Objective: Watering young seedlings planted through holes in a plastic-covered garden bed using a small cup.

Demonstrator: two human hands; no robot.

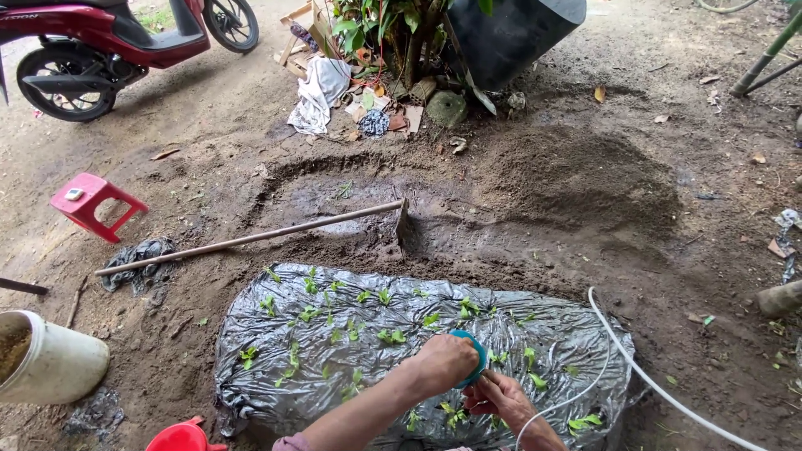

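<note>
Over the plastic-mulched bed (535,334), left hand (443,361) has its fingers curled around a teal round cup (478,355); right hand (499,396) just beside it, fingers bent together, their hold unclear. Green seedlings (388,336) poke through the sheet. White hose (652,380) runs right; hoe (251,239) behind; white bucket (54,363) left.

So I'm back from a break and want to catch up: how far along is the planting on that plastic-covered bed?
Done: plastic sheet covers the bed, with seedlings poking through across most of it. In hand: left hand holds a teal cup over the near edge; right hand is beside it, near the white hose. Left: the dug soil behind, where the hoe lies, is bare.
</note>
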